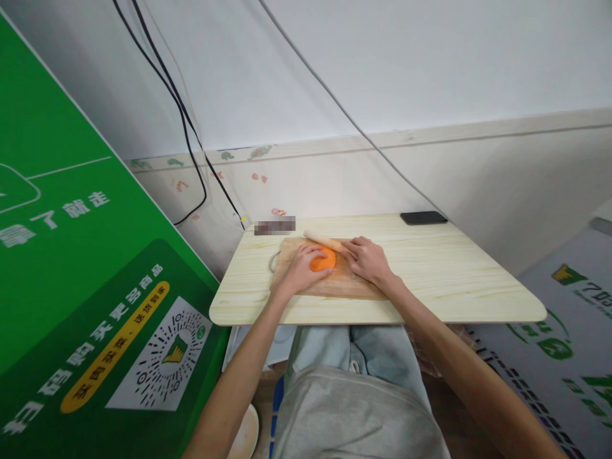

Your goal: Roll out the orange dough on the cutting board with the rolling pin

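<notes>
A round, flattened piece of orange dough lies on a wooden cutting board. My left hand curves around its left side, with the fingers on the far edge and the thumb along the near edge. A light wooden rolling pin slants across the back of the board, at the dough's far side. My right hand grips the pin's right end, which is hidden under the fingers. The pin's left end is free and points toward the wall.
The board rests on a pale wood-grain table against the wall. A black phone lies at the back right, and a blurred-out item at the back left. Black cables hang left. A green panel stands close on the left.
</notes>
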A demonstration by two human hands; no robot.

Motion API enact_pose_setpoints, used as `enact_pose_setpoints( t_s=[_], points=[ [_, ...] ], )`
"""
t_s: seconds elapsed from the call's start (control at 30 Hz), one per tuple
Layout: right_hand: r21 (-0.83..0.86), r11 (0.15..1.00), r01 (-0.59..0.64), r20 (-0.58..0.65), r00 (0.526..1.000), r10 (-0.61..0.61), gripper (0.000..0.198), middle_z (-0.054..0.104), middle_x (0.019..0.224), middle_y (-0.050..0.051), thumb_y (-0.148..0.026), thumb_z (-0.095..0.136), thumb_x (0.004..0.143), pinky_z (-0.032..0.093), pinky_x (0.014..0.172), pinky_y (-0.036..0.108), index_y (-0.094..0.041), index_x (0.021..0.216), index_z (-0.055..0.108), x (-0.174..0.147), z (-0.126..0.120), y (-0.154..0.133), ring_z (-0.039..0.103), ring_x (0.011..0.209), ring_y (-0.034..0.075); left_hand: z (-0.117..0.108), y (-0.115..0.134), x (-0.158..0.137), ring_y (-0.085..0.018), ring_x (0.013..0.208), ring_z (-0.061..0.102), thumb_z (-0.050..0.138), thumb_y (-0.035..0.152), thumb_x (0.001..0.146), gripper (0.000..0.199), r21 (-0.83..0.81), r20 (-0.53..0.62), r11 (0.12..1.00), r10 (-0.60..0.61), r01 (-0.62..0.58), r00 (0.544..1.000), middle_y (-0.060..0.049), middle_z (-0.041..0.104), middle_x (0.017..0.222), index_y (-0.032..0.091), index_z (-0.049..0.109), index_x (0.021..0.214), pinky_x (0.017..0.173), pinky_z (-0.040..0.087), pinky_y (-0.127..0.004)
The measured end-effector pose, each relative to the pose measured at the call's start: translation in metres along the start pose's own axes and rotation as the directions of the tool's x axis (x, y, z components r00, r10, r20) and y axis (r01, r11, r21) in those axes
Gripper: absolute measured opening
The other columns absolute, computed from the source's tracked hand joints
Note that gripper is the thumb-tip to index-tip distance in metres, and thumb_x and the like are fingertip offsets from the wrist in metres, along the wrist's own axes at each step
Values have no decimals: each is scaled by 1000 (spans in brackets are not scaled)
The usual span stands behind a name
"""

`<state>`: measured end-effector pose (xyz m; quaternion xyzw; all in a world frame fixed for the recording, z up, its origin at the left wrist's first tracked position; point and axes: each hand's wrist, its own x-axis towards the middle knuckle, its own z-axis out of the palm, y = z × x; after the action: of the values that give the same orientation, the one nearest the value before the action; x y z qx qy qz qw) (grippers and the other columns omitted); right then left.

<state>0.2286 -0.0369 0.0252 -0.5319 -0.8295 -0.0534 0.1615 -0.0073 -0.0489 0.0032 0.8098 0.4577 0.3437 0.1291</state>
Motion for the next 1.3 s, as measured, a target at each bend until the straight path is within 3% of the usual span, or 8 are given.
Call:
enact_pose_setpoints(
  t_s=[0.77,1.03,1.17,1.3],
  points=[
    [4,996,92,-62,994,-91,34,76,114,12,-30,53,104,44,88,36,-22,128,76,-3,0,-2,62,108,27,-3,6,-1,-30,129,60,84,27,82,30,-9,-13,1000,5,-5,1000,-9,72,126,20,76,110,119,46,-49],
    [-21,1000,-6,-53,999,5,36,76,121,12,-29,50,105,44,90,35,-20,132,73,-1,-3,-6,63,112,27,-2,4,0,-28,129,63,79,17,78,34,-60,0,998,15,-15,1000,-8,75,127,21,76,111,121,46,-50],
    [-22,998,-67,-77,995,65,36,76,122,12,-27,51,104,44,90,35,-21,133,72,-1,-2,-7,63,114,27,-4,2,0,-27,140,56,70,5,75,46,-90,30,991,100,-97,995,-7,72,136,22,74,117,128,37,-50],
    [-16,996,-82,-75,994,81,36,76,122,12,-28,51,104,44,90,35,-21,133,71,-1,-1,-7,63,113,27,-5,7,0,-30,138,54,77,23,83,40,43,-42,999,-8,10,999,-8,67,141,24,72,123,125,37,-52]
  ],
)
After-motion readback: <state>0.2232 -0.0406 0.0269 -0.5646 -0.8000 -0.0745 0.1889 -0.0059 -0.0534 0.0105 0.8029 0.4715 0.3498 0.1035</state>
